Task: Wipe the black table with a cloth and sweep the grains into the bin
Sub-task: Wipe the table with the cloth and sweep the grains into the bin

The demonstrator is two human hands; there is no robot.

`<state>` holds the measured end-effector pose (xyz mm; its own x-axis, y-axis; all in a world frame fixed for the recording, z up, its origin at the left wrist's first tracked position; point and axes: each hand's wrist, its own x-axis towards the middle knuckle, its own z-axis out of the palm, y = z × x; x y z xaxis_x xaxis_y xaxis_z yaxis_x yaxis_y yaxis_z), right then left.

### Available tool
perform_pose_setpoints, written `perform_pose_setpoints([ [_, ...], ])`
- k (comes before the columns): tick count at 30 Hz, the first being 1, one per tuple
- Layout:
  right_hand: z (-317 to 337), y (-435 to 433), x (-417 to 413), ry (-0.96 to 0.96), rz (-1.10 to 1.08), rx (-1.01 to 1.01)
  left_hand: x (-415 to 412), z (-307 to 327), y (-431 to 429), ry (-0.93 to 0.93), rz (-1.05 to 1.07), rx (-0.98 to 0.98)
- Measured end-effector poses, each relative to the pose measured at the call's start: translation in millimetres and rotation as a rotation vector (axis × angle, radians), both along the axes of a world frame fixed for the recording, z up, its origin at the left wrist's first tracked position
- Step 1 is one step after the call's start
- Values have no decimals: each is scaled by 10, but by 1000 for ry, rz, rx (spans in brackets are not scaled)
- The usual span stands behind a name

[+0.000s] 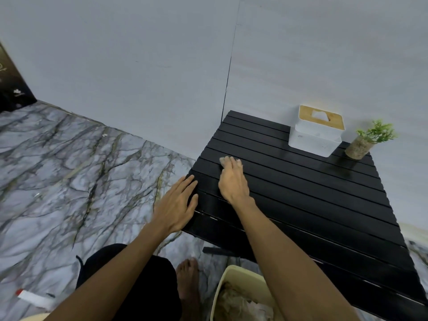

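The black slatted table [312, 200] stands against the wall on the right. My right hand [232, 179] lies flat on its left part, pressing a small pale cloth [224, 160] that shows just past the fingertips. My left hand [178, 203] rests open at the table's left edge, fingers together and spread over the rim. A cream bin [228, 281] with crumpled paper inside stands on the floor below the table's near edge, partly hidden by my right forearm. I cannot make out any grains on the dark slats.
A white tissue box with a wooden lid [316, 133] and a small potted plant [368, 140] stand at the table's far side by the wall. The marble floor [81, 170] stretches left. My bare foot [188, 281] is beside the bin.
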<state>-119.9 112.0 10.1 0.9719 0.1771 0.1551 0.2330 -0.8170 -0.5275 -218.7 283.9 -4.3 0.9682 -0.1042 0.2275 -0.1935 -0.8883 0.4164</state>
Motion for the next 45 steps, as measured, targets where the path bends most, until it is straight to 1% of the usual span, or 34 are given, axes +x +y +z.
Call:
perform_pose_setpoints([
  [3, -3, 126, -102, 11, 232, -39, 8, 11, -9, 4, 2, -34],
  [5, -2, 140, -237, -11, 340, -38, 2, 34, -25, -6, 5, -73],
  [10, -29, -15, -593, -50, 475, 5, -49, 51, -26, -21, 91, -176],
  [12, -16, -154, -671, -31, 536, 41, -55, 42, -4, -6, 101, -181],
  [13, 2, -232, -682, -32, 531, 77, -60, 46, 11, -4, 97, -174],
  [15, 53, -366, -635, -76, 398, 168, -65, 58, 50, 6, 82, -156],
  [17, 60, -460, -445, -131, 174, 211, -80, 75, 85, 26, 74, -157],
  [18, 39, -482, -314, -131, 59, 198, -88, 84, 99, 40, 72, -162],
  [20, -3, -447, -80, -67, -114, 106, -88, 103, 133, 75, 57, -188],
  [22, -17, -291, 25, -35, -183, 4, -65, 127, 177, 126, 45, -246],
  [23, -2, -175, 27, -52, -172, -6, -52, 148, 198, 161, 49, -304],
  [26, 96, 187, -68, -119, 9, 1, -6, 229, 240, 293, 95, -609],
  [28, 77, 364, -151, -102, 131, -26, 33, 262, 254, 342, 134, -780],
  [31, 7, 463, -355, -21, 278, -44, 57, 251, 276, 326, 177, -945],
  [33, 3, 463, -521, -21, 340, -50, 57, 251, 276, 301, 198, -1012],
  [36, -2, 446, -743, -45, 409, -59, 42, 299, 291, 301, 298, -1112],
  [37, 0, 445, -812, -66, 430, -61, 41, 307, 302, 300, 314, -1133],
  [40, -23, 427, -983, -105, 501, -67, -2, 332, 312, 316, 271, -1134],
  [42, -40, 395, -1065, -151, 565, -69, -38, 333, 310, 324, 239, -1092],
  [45, -52, 322, -1167, -231, 679, -52, -86, 323, 292, 368, 168, -979],
])
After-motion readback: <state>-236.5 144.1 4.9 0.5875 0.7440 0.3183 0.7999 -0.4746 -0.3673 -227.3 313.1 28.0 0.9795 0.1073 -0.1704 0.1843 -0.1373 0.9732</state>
